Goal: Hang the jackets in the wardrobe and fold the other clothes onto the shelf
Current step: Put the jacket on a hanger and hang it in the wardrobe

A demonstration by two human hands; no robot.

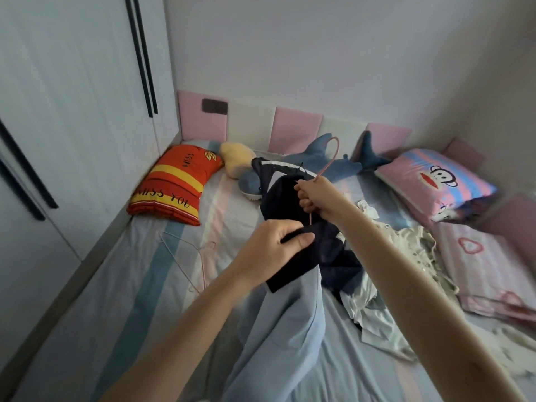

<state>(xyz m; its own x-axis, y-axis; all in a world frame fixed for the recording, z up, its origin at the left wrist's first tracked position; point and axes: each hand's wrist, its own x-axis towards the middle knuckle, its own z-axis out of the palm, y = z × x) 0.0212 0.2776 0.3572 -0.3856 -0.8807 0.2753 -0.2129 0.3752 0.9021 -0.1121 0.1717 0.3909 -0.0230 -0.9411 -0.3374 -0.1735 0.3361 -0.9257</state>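
Right hand (311, 198): is gripping the neck of a pink hanger (328, 158), fingers curled tightly round the wire, raised over the middle of the bed (130, 285).
Right arm: is reaching forward from the lower right corner, almost straight, with the forearm passing over the clothes pile.
Pink hanger: is pointing its hook up and away toward the padded headboard (298, 126). Its lower part is disappearing inside the jacket.
Left hand (275, 245): is pinching a fold of the jacket between the thumb and curled fingers, back of the hand upward, lower and nearer than the right hand.
Left arm: is coming in from the bottom edge and angling up to the right.
Dark navy jacket (278, 192): is hanging between the two hands above the bed, white stripes showing at its top edge, its lower end trailing down onto the pile.
Light blue fabric (290, 329): is rising just under the left hand. I cannot tell whether it is a garment or a trouser leg.
Pale clothes (406, 242): are lying crumpled on the sheet, right of the jacket.
Spare hangers (185, 250): are lying flat on the striped sheet, left of the left hand.
Wardrobe (72, 111): is standing along the bed's left side with its doors shut.
Shark plush (342, 166): is lying at the headboard behind the jacket, between a red pillow (174, 184) and a pink pillow (435, 184).
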